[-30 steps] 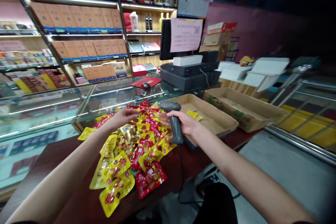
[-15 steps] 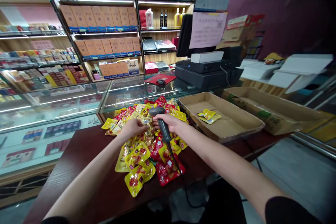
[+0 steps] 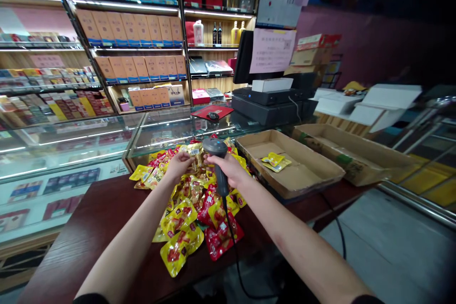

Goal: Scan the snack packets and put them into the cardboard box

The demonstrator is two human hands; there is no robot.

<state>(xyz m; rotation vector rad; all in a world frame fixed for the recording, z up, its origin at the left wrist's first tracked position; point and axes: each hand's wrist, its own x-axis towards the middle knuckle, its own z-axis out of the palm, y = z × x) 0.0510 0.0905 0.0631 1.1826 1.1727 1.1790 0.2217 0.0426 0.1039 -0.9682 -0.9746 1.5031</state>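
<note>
My right hand (image 3: 232, 169) is wrapped round the handle of a black barcode scanner (image 3: 221, 181), its head tilted over a pile of snack packets. Pinched in the fingers of my left hand (image 3: 177, 166) is a gold snack packet (image 3: 196, 156), lifted above the pile with a white barcode patch facing me. The scanner's head is just right of this packet. Under both hands lie many shiny yellow packets (image 3: 179, 216) and red packets (image 3: 223, 237), heaped on the dark red counter (image 3: 92, 223). A black cable (image 3: 231, 230) hangs from the scanner over the counter's front edge.
Right of the pile, an open cardboard tray (image 3: 313, 171) holds a few yellow packets (image 3: 276, 161). A second carton (image 3: 370, 171) stands beyond it. Behind are a glass showcase (image 3: 160, 128), a mouse (image 3: 213, 116) on a red mat, a monitor (image 3: 244, 59) and stocked shelves.
My left hand has lifted the gold packet up out of the pile and turned its barcode into view. The scanner in my right hand has tilted, its head now beside the packet. The view has shifted slightly.
</note>
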